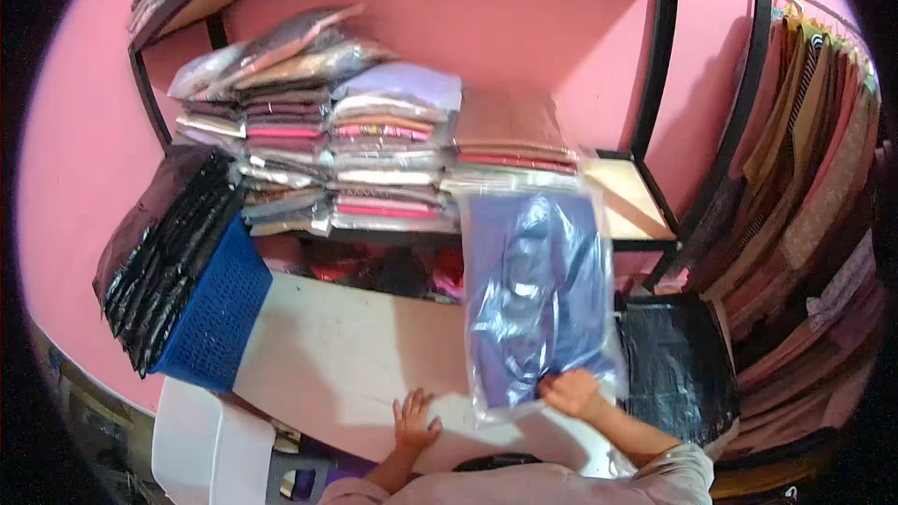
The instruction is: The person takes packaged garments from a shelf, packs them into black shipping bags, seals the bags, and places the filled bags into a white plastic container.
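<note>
We see right hand gripping near edge of flat blue packet in clear plastic, right of centre; left hand spread at white tabletop, reaching left to blue perforated-plastic basket.

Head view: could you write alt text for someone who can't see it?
The right hand grips the lower edge of a bagged blue cloth above a white table, where the left hand is spread open. Behind, a shelf holds stacked bagged fabrics; a blue basket of black packages stands left, and garments hang right.
</note>
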Tool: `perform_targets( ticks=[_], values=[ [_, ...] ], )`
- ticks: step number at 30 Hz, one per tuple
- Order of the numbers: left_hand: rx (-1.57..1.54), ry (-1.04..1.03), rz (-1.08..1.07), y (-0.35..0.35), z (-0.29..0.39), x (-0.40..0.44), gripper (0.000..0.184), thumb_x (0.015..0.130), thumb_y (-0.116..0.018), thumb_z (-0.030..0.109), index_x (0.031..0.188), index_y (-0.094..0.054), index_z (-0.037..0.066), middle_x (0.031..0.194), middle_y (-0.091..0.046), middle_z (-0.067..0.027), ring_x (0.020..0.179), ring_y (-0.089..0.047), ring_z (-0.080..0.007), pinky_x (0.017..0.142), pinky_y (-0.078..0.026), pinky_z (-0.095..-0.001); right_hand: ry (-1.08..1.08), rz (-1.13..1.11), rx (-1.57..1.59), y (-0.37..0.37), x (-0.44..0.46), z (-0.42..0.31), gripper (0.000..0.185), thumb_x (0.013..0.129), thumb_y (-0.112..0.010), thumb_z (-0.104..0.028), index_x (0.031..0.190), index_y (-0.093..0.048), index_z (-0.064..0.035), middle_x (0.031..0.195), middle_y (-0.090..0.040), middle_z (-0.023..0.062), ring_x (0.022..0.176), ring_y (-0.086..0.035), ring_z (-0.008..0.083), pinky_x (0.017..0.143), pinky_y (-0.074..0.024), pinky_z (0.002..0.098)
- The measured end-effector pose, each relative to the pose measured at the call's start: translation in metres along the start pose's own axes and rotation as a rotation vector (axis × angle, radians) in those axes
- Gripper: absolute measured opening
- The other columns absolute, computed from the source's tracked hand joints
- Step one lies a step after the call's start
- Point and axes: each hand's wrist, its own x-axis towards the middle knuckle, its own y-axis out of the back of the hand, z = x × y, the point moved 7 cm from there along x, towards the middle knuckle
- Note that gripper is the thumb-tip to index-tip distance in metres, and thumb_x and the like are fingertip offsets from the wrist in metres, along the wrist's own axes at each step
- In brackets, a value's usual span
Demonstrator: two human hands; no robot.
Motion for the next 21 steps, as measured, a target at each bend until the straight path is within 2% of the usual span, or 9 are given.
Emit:
perform_targets(
  ticks=[2, 3, 6, 8, 10, 14, 18, 20, 21],
  values=[
    [0.058, 0.009, 0.0, 0.0, 0.001, 0.003, 0.054, 0.071, -0.052, 0.03, 0.122, -0.043, 0.012, 0.133, -0.033, -0.0121, 0.124, -0.027, -0.0285, 0.101, -0.011, -0.0528, -0.055, -0.307, 0.308, -0.041, -0.032, -0.04, 0.025, 0.07, -0.056, -0.016, 0.094, -0.055, -0.0101, 0.083, -0.055, 0.0055, 0.071, -0.055, 0.0183, 0.055, -0.0421, 0.0305],
    [0.031, -0.005, 0.045, 0.005, 0.004, 0.004, 0.052, 0.072, -0.052, 0.029, 0.12, -0.044, 0.011, 0.131, -0.036, -0.0123, 0.123, -0.028, -0.0285, 0.101, -0.013, -0.0501, -0.157, -0.486, 0.459, -0.066, -0.054, -0.053, 0.034, 0.07, -0.057, -0.021, 0.103, -0.054, -0.0107, 0.09, -0.056, 0.0078, 0.085, -0.055, 0.0222, 0.068, -0.0443, 0.0338],
    [-0.074, 0.015, 0.042, -0.001, 0.008, 0.004, 0.048, 0.074, -0.053, 0.029, 0.117, -0.046, 0.008, 0.124, -0.043, -0.0132, 0.118, -0.035, -0.0301, 0.099, -0.022, -0.044, -0.332, -0.309, 0.598, -0.064, -0.08, -0.036, 0.047, 0.073, -0.06, -0.032, 0.113, -0.052, -0.0093, 0.106, -0.054, 0.0153, 0.099, -0.051, 0.0314, 0.085, -0.039, 0.0425],
    [-0.143, 0.036, 0.014, -0.013, 0.014, 0.01, 0.047, 0.076, -0.054, 0.029, 0.116, -0.046, 0.006, 0.12, -0.047, -0.014, 0.113, -0.04, -0.0319, 0.097, -0.029, -0.0405, -0.698, -0.115, 0.478, -0.061, -0.107, -0.002, 0.058, 0.07, -0.064, -0.037, 0.112, -0.048, -0.0011, 0.107, -0.05, 0.0213, 0.099, -0.048, 0.0361, 0.084, -0.0391, 0.0427],
    [-0.623, 0.267, -0.16, -0.044, 0.027, 0.01, 0.052, 0.075, -0.059, 0.034, 0.112, -0.045, 0.0, 0.109, -0.052, -0.0188, 0.1, -0.05, -0.0363, 0.086, -0.039, -0.0383, -1.16, -0.048, 0.322, -0.082, -0.151, 0.012, 0.068, 0.065, -0.07, -0.029, 0.117, -0.04, 0.0025, 0.102, -0.049, 0.025, 0.095, -0.048, 0.0386, 0.083, -0.0395, 0.0428],
    [-0.496, 0.243, -0.126, -0.051, 0.046, 0.017, 0.067, 0.069, -0.066, 0.041, 0.111, -0.042, -0.006, 0.104, -0.052, -0.0255, 0.093, -0.052, -0.0394, 0.081, -0.042, -0.0396, -1.252, -0.071, 0.335, -0.118, -0.164, 0.001, 0.072, 0.056, -0.077, -0.014, 0.115, -0.039, 0.0025, 0.094, -0.053, 0.0216, 0.087, -0.051, 0.0364, 0.078, -0.0423, 0.0389],
    [-0.512, 0.286, -0.346, -0.066, 0.019, 0.007, 0.088, 0.06, -0.073, 0.043, 0.118, -0.032, -0.009, 0.111, -0.048, -0.0272, 0.103, -0.049, -0.0366, 0.088, -0.038, -0.0381, -1.247, -0.181, 0.596, -0.124, -0.18, -0.012, 0.063, 0.054, -0.079, -0.021, 0.102, -0.045, 0.0019, 0.072, -0.054, 0.0162, 0.069, -0.054, 0.0333, 0.065, -0.0453, 0.0372],
    [-0.769, -0.001, -0.407, -0.11, 0.002, -0.002, 0.092, 0.055, -0.077, 0.041, 0.119, -0.032, -0.008, 0.117, -0.044, -0.0251, 0.112, -0.043, -0.0337, 0.094, -0.034, -0.0365, -1.25, -0.26, 0.654, -0.115, -0.178, -0.019, 0.059, 0.053, -0.08, -0.024, 0.096, -0.047, 0.0014, 0.065, -0.052, 0.013, 0.062, -0.054, 0.0304, 0.06, -0.0454, 0.0361],
    [-0.703, 0.039, -0.372, -0.082, 0.011, -0.003, 0.099, 0.052, -0.079, 0.04, 0.122, -0.029, -0.007, 0.121, -0.04, -0.0245, 0.116, -0.038, -0.0319, 0.097, -0.031, -0.0349, -1.226, -0.275, 0.692, -0.113, -0.179, -0.018, 0.06, 0.053, -0.08, -0.025, 0.096, -0.046, 0.0024, 0.069, -0.054, 0.013, 0.066, -0.055, 0.0273, 0.062, -0.0456, 0.0348]
  ],
)
